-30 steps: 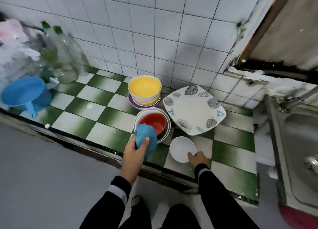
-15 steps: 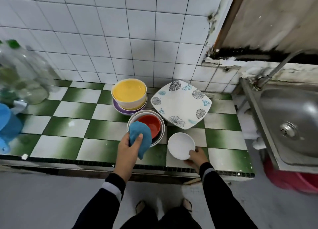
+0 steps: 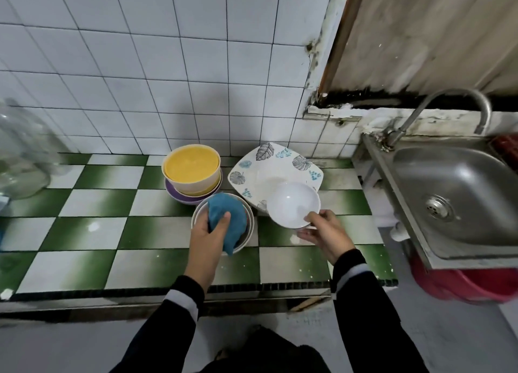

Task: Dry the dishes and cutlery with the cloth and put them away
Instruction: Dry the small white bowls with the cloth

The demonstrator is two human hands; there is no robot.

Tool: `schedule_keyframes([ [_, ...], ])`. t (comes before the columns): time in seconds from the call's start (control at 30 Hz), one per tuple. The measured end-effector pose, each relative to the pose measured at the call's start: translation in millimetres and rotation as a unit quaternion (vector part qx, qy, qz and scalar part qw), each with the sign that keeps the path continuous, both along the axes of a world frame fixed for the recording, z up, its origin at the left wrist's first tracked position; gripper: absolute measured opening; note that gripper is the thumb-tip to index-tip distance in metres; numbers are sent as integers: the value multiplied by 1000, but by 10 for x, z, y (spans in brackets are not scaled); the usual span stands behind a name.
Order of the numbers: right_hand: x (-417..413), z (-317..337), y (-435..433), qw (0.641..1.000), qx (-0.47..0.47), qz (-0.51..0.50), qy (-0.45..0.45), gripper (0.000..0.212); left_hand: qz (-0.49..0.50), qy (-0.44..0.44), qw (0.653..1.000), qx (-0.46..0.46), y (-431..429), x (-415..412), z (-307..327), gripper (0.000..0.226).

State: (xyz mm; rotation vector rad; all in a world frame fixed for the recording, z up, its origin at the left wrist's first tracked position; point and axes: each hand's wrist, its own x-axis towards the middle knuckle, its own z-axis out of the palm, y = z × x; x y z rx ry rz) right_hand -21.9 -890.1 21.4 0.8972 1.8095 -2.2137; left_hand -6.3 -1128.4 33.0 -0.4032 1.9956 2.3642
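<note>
The small round white bowl point(image 3: 293, 203), which half a second ago sat flat on the green-and-white checkered tile counter point(image 3: 92, 227), is now lifted clear of it in the right hand point(image 3: 326, 234), whose thumb is pinched over the near rim with the fingers underneath. The bowl is tilted, its open mouth facing up and toward the person, and it overlaps the near corner of the square white plate with grey and blue leaf prints point(image 3: 276, 166). The left hand point(image 3: 206, 239) has moved forward and is closed on the bunched blue cloth point(image 3: 225, 218), which now hangs over the nested grey-rimmed bowls point(image 3: 246, 221) and hides the red one seen earlier inside them. Behind those, a cream bowl with a yellow interior point(image 3: 192, 166) stands stacked in a purple bowl point(image 3: 175, 194) near the white tiled wall point(image 3: 168, 64). To the right, well apart from the dishes, lie a stainless steel sink point(image 3: 459, 193) with a curved tap point(image 3: 448, 103) and a red basin point(image 3: 462, 285) below. Clear plastic bottles point(image 3: 22, 154) stand blurred at the far left.
</note>
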Motion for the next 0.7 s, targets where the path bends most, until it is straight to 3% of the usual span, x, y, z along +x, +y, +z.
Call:
schedule_keyframes([
  [0.13,-299,30,157,992,128,8,12,36,3,-2,1000,8,125,-47,65,29],
  [0.23,-541,8,284,964,262,45,6,57,13,-9,1000,13,214,-85,132,20],
  [0.33,-738,24,347,917,387,93,0,73,27,-10,999,16,280,-137,191,16],
  [0.5,-942,37,368,831,525,179,35,78,43,-16,999,11,364,-230,203,22],
  [0.7,-971,57,382,730,629,242,118,90,53,-24,998,19,399,-263,151,26],
])
